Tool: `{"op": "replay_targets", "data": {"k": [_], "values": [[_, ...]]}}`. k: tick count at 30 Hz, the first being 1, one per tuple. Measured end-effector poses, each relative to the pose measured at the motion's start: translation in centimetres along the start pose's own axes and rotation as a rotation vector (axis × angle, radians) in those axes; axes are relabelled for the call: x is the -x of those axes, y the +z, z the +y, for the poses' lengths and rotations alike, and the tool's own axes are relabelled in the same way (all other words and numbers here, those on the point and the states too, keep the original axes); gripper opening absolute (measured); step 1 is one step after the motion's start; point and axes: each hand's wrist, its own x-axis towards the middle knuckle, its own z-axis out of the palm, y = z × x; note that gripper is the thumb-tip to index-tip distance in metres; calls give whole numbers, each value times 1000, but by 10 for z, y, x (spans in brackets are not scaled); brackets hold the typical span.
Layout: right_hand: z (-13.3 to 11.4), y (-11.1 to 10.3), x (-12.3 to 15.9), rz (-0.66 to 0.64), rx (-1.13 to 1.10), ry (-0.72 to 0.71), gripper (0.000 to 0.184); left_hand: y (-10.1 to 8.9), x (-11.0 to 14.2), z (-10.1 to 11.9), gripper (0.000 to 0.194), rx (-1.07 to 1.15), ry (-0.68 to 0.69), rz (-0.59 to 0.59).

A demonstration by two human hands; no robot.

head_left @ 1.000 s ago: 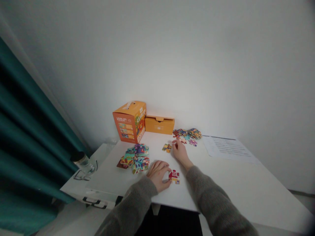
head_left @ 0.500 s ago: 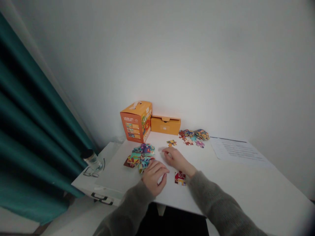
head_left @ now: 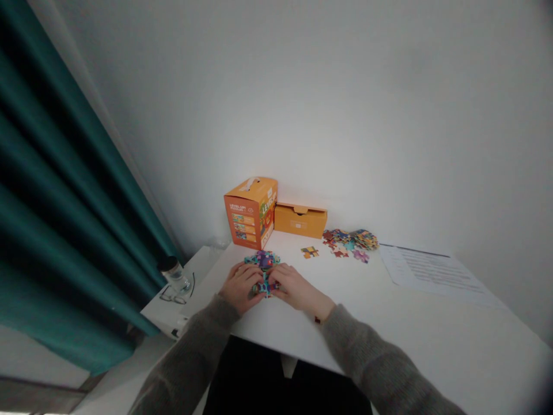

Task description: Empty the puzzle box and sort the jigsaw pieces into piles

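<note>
A pile of colourful puzzle pieces lies on the white table in front of me. My left hand rests on the pile's left side with its fingers curled over the pieces. On the right side my right hand does the same, and the fingertips of both hands meet over the pile's near edge. Most of the pile is hidden under the hands. A small red piece peeks out beside my right wrist.
An upright orange puzzle box and a flat orange box stand at the wall. A small joined bit, a heap of loose pieces and a printed sheet lie further right. A jar, glasses and a teal curtain are at left.
Both hands have moved left onto the colourful pile. The right hand came back from the far pieces, and the left hand left the red piece. My view has shifted left.
</note>
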Motion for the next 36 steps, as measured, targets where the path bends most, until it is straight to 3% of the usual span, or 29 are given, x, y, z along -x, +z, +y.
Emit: {"op": "replay_targets", "data": {"k": [9,12,15,17,19,22,25,28,31,36], "values": [[-12,-13,7,133,-106,8,22,2,-7,6,17,71,6,116],[-3,-23,27,195,-122,73,28,0,-13,18,26,174,-39,186],[15,-33,63,168,-84,224,15,2,-19,42,37,328,-92,248],[27,-38,92,134,-54,315,13,8,-24,63,36,529,-151,247],[34,-41,118,149,-39,378,13,20,-31,85,33,883,-259,180],[36,-42,143,255,-68,479,15,46,-46,109,30,1532,-481,15],[34,-42,147,390,-227,578,24,72,-64,118,31,1910,-655,-83],[32,-40,138,474,-407,600,29,89,-75,118,36,1946,-756,-127],[30,-35,129,460,-452,602,26,98,-76,117,41,1837,-801,-164],[27,-24,121,444,-544,664,35,105,-70,115,45,1679,-801,-54]]}}
